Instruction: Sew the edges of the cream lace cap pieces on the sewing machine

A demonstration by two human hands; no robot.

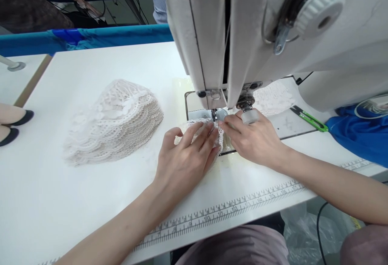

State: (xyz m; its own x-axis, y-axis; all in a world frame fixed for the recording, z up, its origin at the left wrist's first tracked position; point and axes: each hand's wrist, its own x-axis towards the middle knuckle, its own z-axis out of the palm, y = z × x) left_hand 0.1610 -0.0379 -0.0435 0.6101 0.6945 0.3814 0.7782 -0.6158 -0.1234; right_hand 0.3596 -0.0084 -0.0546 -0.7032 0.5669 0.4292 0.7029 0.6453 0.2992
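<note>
A small piece of white lace (220, 133) lies under the needle area of a sewing machine (209, 55). My left hand (189, 154) is on the lace, its fingers bent and pressed together over it, covering most of the piece. Close to the presser foot (214, 113), my right hand (254, 137) has its fingertips pinched at the lace's right edge. Part of the right fingers is hidden behind a round machine knob. Left of my hands sits a thick stack of white lace pieces (121, 123), scalloped along the edges.
More white lace (274, 97) lies behind my right hand, near green thread snips (309, 118). Blue cloth (360, 129) is at the right. A printed ruler (221, 212) runs along the front table edge. Another person's hand (80, 0) shows beyond the blue-covered barrier (121, 38).
</note>
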